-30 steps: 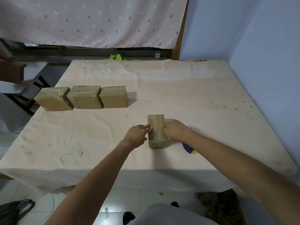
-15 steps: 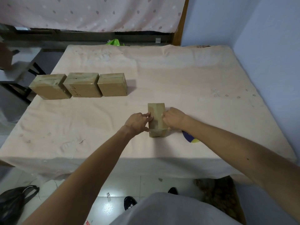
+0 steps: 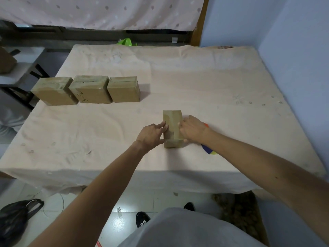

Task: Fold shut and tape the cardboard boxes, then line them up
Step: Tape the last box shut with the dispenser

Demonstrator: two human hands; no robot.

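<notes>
A row of three boxes stands side by side on the surface, at its far left. A fourth box stands well apart, nearer the front edge and right of the row. The left hand touches its left side and the right hand its right side. A small item lies just right of it, partly under the right wrist.

The left arm and right arm reach forward, converging. The left hand and right hand face each other, palms inward, fingers fairly straight.
</notes>
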